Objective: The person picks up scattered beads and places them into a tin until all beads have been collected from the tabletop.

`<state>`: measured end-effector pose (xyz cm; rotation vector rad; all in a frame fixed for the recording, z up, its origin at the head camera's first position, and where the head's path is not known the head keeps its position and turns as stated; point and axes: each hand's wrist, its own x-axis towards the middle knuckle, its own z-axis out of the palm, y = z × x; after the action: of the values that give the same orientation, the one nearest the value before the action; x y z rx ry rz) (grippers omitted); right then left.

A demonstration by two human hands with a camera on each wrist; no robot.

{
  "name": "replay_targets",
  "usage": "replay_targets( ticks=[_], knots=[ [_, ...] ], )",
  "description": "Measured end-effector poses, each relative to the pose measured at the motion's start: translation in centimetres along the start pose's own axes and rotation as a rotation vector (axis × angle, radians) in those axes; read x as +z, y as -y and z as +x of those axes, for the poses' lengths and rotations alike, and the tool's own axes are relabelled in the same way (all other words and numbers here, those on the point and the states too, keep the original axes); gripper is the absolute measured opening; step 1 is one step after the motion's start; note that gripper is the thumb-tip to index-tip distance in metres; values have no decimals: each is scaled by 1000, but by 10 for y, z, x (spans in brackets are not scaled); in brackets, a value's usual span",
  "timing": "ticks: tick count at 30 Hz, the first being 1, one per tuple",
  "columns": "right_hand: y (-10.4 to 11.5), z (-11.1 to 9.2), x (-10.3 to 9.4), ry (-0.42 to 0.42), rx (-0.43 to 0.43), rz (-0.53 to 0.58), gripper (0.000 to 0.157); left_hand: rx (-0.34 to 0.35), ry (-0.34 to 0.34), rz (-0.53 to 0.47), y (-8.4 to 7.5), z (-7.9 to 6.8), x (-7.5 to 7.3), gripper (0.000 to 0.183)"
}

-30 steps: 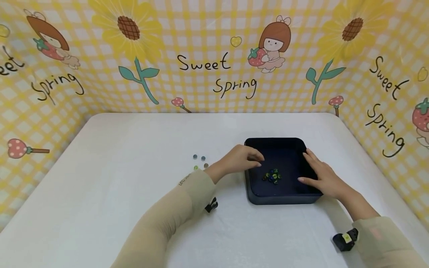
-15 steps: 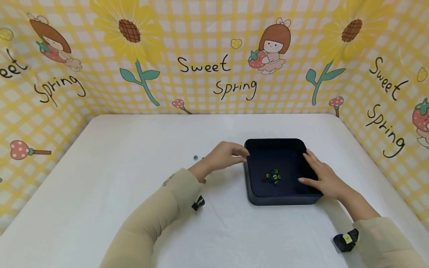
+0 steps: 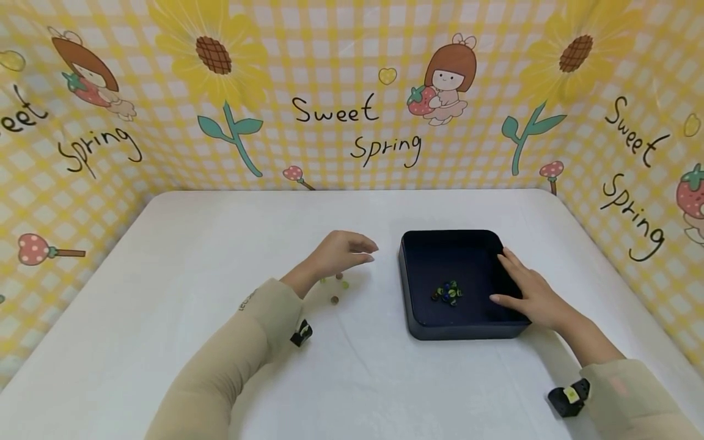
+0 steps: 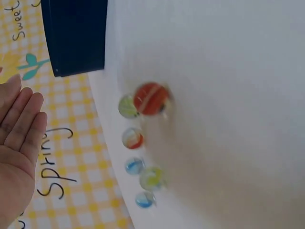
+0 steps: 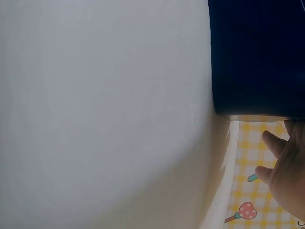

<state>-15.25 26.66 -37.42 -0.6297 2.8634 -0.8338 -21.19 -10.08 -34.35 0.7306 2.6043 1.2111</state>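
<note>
My left hand (image 3: 341,252) is held over the white table, its fingers loosely bent with nothing between them. Below and nearer me lie glass marbles: a reddish-brown one (image 3: 334,300), a green one (image 3: 344,285) and others partly behind the hand. The left wrist view shows an orange-red marble (image 4: 151,98), green ones and two blue ones (image 4: 135,165) beside the open palm. A dark blue tray (image 3: 461,330) holds a cluster of marbles (image 3: 448,293). My right hand (image 3: 533,296) rests on the tray's right side, thumb reaching over the rim and fingers spread along the wall.
A yellow checked cloth (image 3: 330,49) with flowers and lettering walls the back and both sides of the white table (image 3: 192,263). Black wrist cameras are strapped to both wrists, the right one (image 3: 569,398) hanging close over the table.
The left hand has moved left, from over the tray to above the table near the loose marbles. The right hand and the tray stay in place.
</note>
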Motion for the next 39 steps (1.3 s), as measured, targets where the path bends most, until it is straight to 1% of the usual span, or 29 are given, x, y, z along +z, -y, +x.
replay_targets(
  ticks=[3,10,14,19,26,32,39],
  knots=[
    [0,0,0,1,1,2,80,-31,-5,-8,8,-3,-4,22],
    [-1,0,1,3,-7,10,79,-90,-12,18,25,-7,-15,24],
    [-1,0,0,-5,-10,4,79,-102,-13,40,33,-9,-20,22],
    [0,0,0,-4,-9,0,79,-123,-2,91,43,-13,-27,22],
    [-1,-1,1,1,-8,8,78,-200,-5,79,54,-18,-35,22],
    [0,-1,0,1,-13,8,78,-226,-26,121,65,-19,-39,21],
    [-1,0,0,0,-13,5,79,-254,-4,175,71,-21,-38,20]
  ],
)
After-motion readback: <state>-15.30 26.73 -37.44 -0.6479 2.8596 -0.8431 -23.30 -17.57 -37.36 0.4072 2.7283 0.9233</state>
